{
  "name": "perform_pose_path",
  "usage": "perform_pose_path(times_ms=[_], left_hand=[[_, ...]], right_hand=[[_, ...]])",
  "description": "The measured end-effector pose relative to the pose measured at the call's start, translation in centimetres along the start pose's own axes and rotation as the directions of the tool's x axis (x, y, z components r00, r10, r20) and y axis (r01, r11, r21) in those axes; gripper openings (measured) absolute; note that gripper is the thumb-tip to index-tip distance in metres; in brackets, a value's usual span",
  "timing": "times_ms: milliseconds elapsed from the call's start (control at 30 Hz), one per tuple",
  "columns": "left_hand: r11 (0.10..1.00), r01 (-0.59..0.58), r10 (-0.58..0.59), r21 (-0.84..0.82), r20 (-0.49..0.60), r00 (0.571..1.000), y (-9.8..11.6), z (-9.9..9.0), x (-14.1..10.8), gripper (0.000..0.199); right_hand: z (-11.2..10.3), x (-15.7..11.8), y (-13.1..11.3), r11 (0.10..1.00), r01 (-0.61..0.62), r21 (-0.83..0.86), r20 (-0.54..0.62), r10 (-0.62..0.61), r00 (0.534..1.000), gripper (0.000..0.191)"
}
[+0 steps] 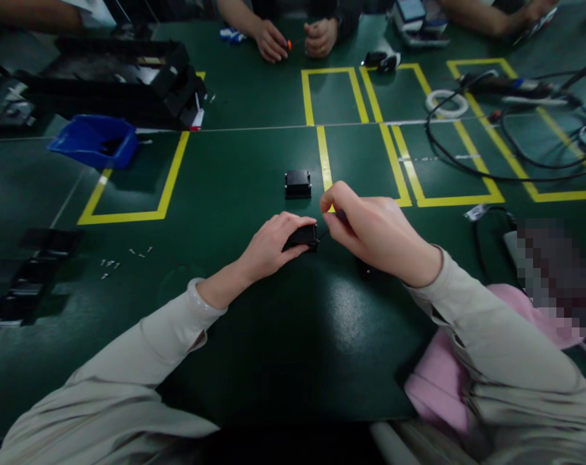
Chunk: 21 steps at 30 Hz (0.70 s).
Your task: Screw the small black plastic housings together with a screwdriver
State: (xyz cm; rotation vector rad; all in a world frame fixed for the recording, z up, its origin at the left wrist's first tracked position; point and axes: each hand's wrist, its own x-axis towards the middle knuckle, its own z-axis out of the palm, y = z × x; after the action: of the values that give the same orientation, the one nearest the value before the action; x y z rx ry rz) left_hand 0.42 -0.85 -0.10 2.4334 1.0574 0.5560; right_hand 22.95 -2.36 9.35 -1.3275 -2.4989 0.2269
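Note:
My left hand (273,245) is closed around a small black box (306,237) on the green table, thumb on the near side and fingers over the far side. My right hand (377,232) grips a dark screwdriver (340,216), mostly hidden by the fingers. Its thin shaft points at the box's right end, by a small metal screw; whether the tip touches cannot be made out. Just beyond sits a second black box (297,183) with metal screws at its sides. Under my right hand another dark object (368,268) partly shows.
Loose screws (110,263) and black parts (26,278) lie at left, near a blue bin (99,141) and black trays (113,84). Cables (506,152) and a white ring (446,103) lie right; pink cloth (441,381) lies near my right arm. Co-workers' hands (272,42) are opposite.

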Motion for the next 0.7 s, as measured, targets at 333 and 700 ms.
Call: perform_pose_path(times_ms=[333,700], left_hand=[[1.0,-0.016,0.016,0.006,-0.013,1.0,-0.15,0.1,0.02,0.04],[1.0,-0.009,0.009,0.008,-0.005,1.0,-0.25,0.02,-0.04,0.041]], right_hand=[[0.16,0.1,0.22,0.999,0.009,0.034,0.011,-0.009,1.0,0.022],[0.77,0.24,-0.07,0.995,-0.001,-0.103,-0.029,-0.002,1.0,0.029]])
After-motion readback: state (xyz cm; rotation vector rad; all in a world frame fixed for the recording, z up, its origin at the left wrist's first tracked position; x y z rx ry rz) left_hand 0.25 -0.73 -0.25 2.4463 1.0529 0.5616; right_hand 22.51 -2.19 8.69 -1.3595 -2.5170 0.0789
